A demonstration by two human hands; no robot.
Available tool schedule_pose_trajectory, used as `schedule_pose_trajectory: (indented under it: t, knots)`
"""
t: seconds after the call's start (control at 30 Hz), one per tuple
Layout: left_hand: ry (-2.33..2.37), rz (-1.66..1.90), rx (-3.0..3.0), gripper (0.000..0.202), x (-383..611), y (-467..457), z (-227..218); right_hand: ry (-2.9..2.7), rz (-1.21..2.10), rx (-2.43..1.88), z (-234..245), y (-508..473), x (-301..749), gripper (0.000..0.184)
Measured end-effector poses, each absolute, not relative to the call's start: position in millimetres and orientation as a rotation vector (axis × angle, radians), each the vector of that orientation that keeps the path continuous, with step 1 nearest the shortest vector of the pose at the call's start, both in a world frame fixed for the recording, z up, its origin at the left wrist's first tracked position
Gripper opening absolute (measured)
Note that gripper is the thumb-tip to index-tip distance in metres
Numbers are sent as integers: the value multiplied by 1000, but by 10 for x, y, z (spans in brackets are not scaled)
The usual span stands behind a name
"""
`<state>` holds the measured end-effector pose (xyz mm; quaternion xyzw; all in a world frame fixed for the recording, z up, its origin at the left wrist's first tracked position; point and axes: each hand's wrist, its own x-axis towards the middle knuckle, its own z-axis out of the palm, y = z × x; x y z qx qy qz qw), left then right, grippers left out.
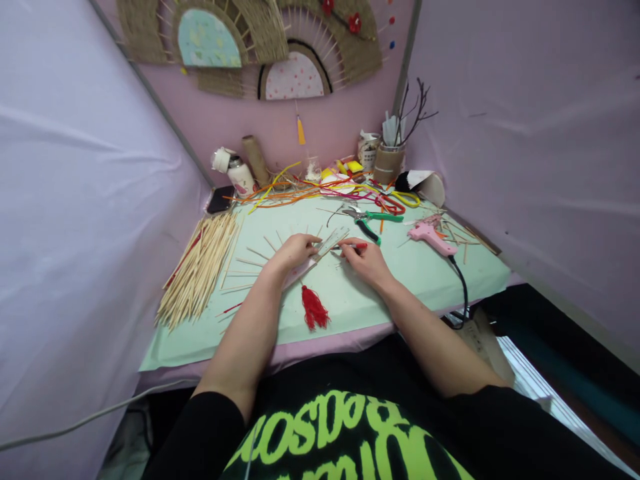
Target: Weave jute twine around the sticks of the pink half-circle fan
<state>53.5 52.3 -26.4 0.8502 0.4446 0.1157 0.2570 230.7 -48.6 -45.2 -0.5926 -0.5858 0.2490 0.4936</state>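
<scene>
My left hand (299, 251) is closed, its fingertips gripping the near end of a pale, see-through flat strip (334, 237). Thin wooden lines run along that strip; its exact kind is unclear. In my right hand (369, 263) is a red pen (359, 246), pinched with its dark tip pointing left near the strip. Beneath my left forearm, thin sticks (247, 261) fan out around a pale half-round piece (299, 272), which is partly hidden. A red tassel (315, 309) lies just below it on the table.
A heap of wooden sticks (197, 273) lies at left beside a phone (220, 199). Green-handled pliers (367, 220) and a corded pink glue gun (433, 238) are to the right. Coloured cords (285, 195), a bottle (241, 177) and a jar of twigs (389, 163) line the back.
</scene>
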Motion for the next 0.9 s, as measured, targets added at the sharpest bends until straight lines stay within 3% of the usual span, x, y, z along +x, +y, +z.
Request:
schedule_pose_trajectory:
  t: [0.9]
  knots:
    - [1222,196,2343,43,565,508,-195,-1425,626,-1463,-488,-454,2308,27]
